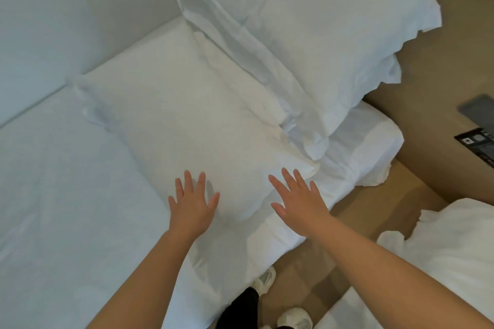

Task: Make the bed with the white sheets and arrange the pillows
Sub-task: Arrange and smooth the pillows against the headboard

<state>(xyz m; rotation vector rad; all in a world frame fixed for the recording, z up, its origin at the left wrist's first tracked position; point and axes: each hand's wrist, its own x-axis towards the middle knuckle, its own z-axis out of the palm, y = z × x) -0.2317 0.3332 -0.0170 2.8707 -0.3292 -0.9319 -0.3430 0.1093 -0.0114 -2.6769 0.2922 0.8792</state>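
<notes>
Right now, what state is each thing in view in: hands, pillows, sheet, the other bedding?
sheet: spread smooth.
near pillow: lying flat on the sheet.
back pillows: stacked, tilted, edges rumpled.
left hand: open, fingers spread, at the near pillow.
right hand: open, fingers spread, at the same pillow.
other bedding: crumpled.

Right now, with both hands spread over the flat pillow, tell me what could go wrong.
1. The stacked pillows sit right at the edge of the bed, beside the flat pillow; pushing it toward them might tip them off.
2. The right hand is over the flat pillow's corner near that same edge; a push there may slide it off.
</notes>
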